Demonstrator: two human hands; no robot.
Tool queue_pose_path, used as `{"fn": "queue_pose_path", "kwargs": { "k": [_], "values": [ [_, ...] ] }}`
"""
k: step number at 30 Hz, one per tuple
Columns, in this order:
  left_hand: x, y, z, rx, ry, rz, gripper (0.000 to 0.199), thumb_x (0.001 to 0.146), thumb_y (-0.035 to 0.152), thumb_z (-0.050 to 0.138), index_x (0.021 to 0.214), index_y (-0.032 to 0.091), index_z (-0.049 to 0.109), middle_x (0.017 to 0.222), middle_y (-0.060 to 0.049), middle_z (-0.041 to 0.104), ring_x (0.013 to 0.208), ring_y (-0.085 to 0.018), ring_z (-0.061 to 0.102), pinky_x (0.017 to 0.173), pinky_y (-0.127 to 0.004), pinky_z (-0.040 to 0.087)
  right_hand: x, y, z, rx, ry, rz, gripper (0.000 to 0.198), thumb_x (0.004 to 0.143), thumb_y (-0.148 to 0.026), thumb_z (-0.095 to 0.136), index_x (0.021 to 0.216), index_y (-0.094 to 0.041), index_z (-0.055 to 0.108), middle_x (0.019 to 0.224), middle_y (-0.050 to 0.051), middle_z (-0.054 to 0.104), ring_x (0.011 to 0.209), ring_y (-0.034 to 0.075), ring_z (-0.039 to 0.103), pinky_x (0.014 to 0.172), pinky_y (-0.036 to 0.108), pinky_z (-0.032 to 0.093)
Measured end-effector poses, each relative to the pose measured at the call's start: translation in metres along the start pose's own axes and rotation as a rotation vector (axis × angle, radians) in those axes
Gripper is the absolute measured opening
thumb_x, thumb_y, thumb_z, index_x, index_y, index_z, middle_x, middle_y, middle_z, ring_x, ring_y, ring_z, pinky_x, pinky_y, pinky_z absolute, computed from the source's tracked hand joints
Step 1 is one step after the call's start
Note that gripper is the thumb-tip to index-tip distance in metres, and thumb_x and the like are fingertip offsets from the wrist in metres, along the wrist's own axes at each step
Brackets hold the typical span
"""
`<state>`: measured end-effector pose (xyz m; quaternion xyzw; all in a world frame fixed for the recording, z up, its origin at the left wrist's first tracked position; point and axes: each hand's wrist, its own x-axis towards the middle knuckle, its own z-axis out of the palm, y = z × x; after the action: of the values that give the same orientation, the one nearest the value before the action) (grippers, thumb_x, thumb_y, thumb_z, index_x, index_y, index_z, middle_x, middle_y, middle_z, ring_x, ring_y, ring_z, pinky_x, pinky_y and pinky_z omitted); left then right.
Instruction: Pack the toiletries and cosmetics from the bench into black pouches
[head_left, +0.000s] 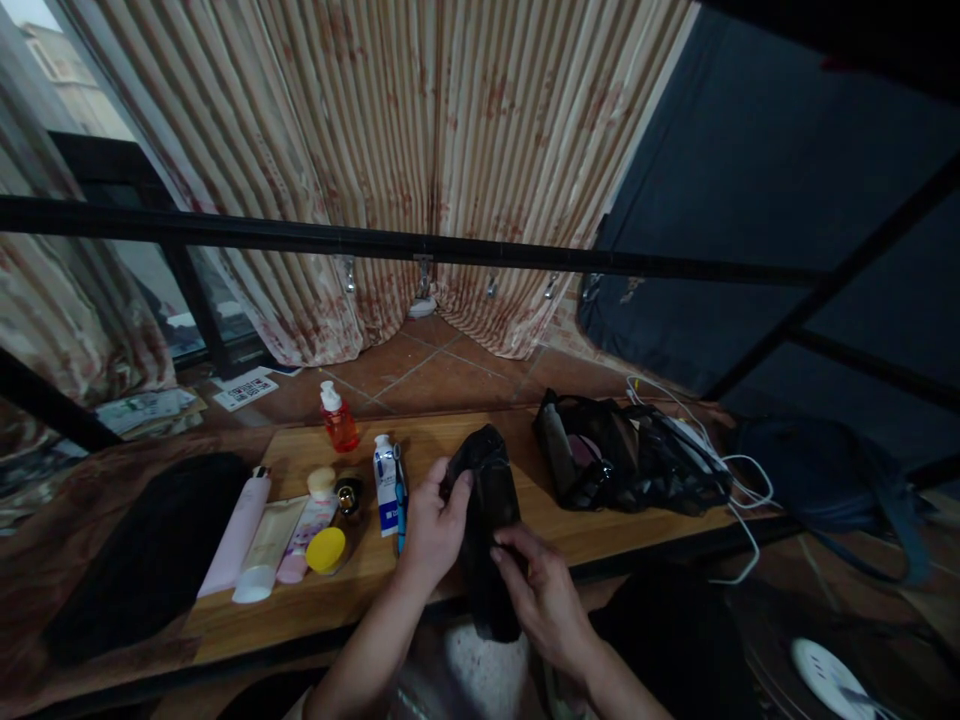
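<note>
A long black pouch hangs over the near edge of the wooden board, held between my two hands. My left hand grips its upper left side, thumb on top. Lower down, the fingers of my right hand pinch its right edge. Just left of my left hand lie a blue toothbrush and a white-and-blue toothpaste tube. To the right sits a black mesh bag with items inside. What the pouch contains, if anything, is hidden.
Farther left are a red pump bottle, a yellow-lidded jar, a pink tube and a folded black cloth-like item. A black rail crosses ahead. A white cable loops at the right.
</note>
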<state>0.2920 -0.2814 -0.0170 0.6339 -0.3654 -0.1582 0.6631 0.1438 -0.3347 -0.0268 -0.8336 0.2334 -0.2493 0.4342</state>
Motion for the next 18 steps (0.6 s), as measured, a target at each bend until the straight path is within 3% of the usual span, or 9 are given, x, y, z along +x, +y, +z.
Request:
{"fn": "queue_pose_path", "kwargs": {
  "k": [3,6,10,15,18],
  "values": [
    [-0.003,0.005,-0.002,0.068,0.056,0.037,0.018,0.09,0.033,0.045,0.091,0.019,0.056,0.075,0.002,0.06,0.069,-0.013,0.056,0.065,-0.021,0.043,0.001,-0.005,-0.006,0.013,-0.054,0.036,0.014,0.089,-0.029,0.05,0.093,-0.021,0.06,0.086,0.002,0.062,0.082,0.016,0.06,0.074,0.026,0.044],
    [-0.007,0.01,-0.002,0.22,0.132,0.088,0.016,0.09,0.03,0.044,0.093,0.02,0.055,0.072,0.001,0.06,0.065,-0.013,0.056,0.061,-0.022,0.042,0.005,-0.013,-0.01,0.062,0.007,0.049,0.024,0.086,-0.035,0.057,0.105,-0.022,0.058,0.092,0.002,0.062,0.084,0.016,0.06,0.076,0.027,0.046],
    [-0.013,0.013,-0.001,0.35,0.115,0.193,0.017,0.089,0.024,0.043,0.1,0.02,0.055,0.083,-0.003,0.065,0.074,-0.015,0.062,0.067,-0.024,0.045,0.015,-0.026,-0.013,0.079,0.114,-0.002,0.042,0.081,-0.037,0.062,0.12,-0.023,0.052,0.103,0.005,0.062,0.09,0.018,0.059,0.08,0.031,0.048],
    [-0.02,0.012,0.001,0.416,0.082,0.37,0.019,0.088,0.017,0.043,0.104,0.02,0.053,0.086,-0.004,0.063,0.08,-0.015,0.063,0.071,-0.023,0.048,0.042,-0.038,-0.018,0.226,0.319,0.015,0.037,0.084,-0.039,0.058,0.116,-0.022,0.055,0.105,0.007,0.063,0.087,0.017,0.062,0.074,0.029,0.051],
    [-0.023,0.013,0.002,0.451,0.078,0.483,0.019,0.087,0.014,0.043,0.103,0.02,0.053,0.083,-0.003,0.062,0.077,-0.015,0.063,0.07,-0.023,0.048,0.061,-0.045,-0.023,0.35,0.331,0.056,0.034,0.081,-0.041,0.06,0.108,-0.019,0.06,0.096,0.005,0.066,0.083,0.016,0.062,0.07,0.027,0.051]
  ]
}}
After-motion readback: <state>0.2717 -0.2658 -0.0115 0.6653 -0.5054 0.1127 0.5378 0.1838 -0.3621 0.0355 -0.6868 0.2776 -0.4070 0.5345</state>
